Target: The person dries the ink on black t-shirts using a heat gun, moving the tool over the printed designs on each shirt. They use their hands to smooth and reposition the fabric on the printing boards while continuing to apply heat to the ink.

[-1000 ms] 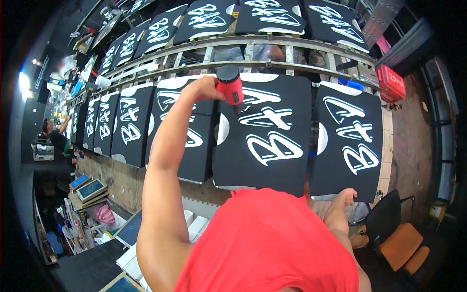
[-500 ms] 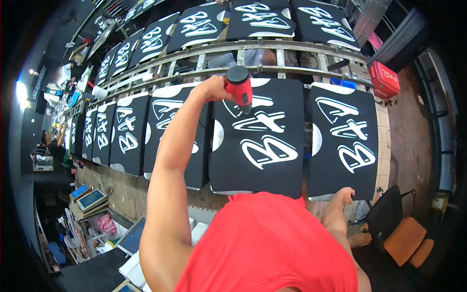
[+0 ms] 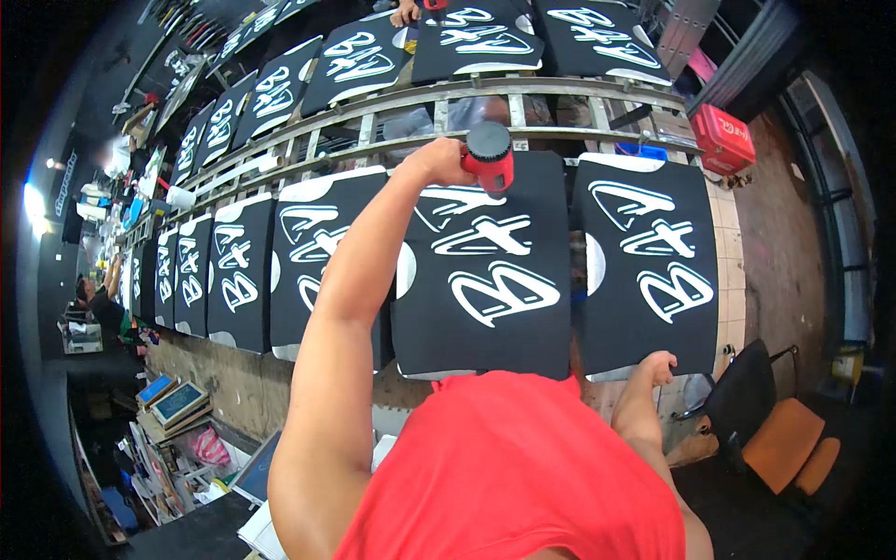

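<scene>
My left hand (image 3: 442, 162) is wrapped around the handle of a red heat gun (image 3: 493, 168) with a dark round cap. The gun is over the far end of a black printed fabric panel (image 3: 523, 345), which carries white outlined lettering. The gun hides part of the panel's far edge. My right hand (image 3: 661, 366), its fingers curled, is at the near edge of the rightmost black panel (image 3: 597, 345). Whether those fingers hold the panel's edge cannot be made out. Similar lettering and a pale rounded patch mark this panel too.
More lettered panels (image 3: 229, 322) line the bench to the left. Beyond a metal ladder-like rail (image 3: 518, 110) runs a second row, where another person's hand (image 3: 406, 13) shows. A red crate (image 3: 723, 140) and an office chair (image 3: 782, 443) are on the right. Framed screens (image 3: 180, 404) lie lower left.
My left hand has carried the heat gun rightward and slightly away across the panel. My right hand stays by the rightmost panel's edge. The other person's hand shows more at the top.
</scene>
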{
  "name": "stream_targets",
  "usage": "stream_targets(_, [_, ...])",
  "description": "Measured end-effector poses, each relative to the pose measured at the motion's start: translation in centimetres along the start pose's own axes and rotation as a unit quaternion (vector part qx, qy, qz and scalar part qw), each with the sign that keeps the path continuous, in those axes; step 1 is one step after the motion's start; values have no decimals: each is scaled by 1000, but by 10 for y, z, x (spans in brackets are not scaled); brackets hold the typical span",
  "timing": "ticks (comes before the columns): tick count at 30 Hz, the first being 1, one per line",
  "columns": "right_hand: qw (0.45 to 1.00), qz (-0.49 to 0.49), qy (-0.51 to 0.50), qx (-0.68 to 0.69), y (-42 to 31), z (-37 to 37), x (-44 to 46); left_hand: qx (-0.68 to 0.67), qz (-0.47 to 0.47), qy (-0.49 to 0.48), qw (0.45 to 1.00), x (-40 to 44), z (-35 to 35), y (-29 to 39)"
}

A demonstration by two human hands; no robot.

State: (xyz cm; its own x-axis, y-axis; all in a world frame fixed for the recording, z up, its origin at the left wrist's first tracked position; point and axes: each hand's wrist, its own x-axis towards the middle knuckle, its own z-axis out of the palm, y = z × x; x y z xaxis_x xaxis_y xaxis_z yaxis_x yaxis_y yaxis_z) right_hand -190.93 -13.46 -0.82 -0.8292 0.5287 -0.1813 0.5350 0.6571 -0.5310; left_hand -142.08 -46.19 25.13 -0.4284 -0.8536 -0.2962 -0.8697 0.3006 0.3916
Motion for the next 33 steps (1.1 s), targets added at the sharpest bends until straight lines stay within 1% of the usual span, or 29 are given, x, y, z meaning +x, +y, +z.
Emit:
stream_targets(5, [1000,0,3,1,0,1,1,-5,20,-2,1000,9,1,22])
stream_targets(7, [1000,2,3,-1,0,-1,-2,33,20,28,999,20,5,18])
stream_targets(11, [1000,13,-7,-6,-6,-4,-3,17,37,24,999,25,3,2])
stream_targets(13, [1000,17,-18,-7,-1,0,0,60,9,44,997,15,-6,1])
stream_targets(14, [1000,18,-8,-5,2,7,5,60,8,46,997,9,-12,-1])
stream_targets(16, [1000,15,2,-4,0,9,7,30,6,-16,999,-6,-21,-8])
stream_targets(19, [1000,16,-7,2,2,9,5,54,-18,24,998,-19,-17,-28])
stream_targets(20, [1000,28,-6,-1,2,10,6,70,-23,47,996,-21,-17,-35])
stream_targets(21, [999,38,-5,-3,0,12,10,69,-25,50,996,-24,-21,-40])
stream_targets(23, [1000,23,3,-2,3,18,17,34,-74,-30,996,-34,-26,-48])
stream_targets(24, [1000,13,10,-3,4,18,15,33,-77,-28,996,-38,-26,-52])
stream_targets(26, [1000,16,14,1,4,20,14,62,-69,43,995,-47,-23,-57])
stream_targets(27, [1000,22,21,7,2,20,13,60,-70,44,995,-52,-28,-55])
stream_targets(29, [1000,16,21,3,2,17,13,8,-143,-31,989,-63,-39,-50])
stream_targets(30, [1000,14,20,-1,1,16,12,7,-145,-30,989,-66,-38,-53])
stream_targets(32, [1000,18,17,3,2,16,9,60,-122,34,990,-71,-32,-61])
stream_targets(33, [1000,24,16,9,0,12,6,60,-122,34,990,-72,-32,-68])
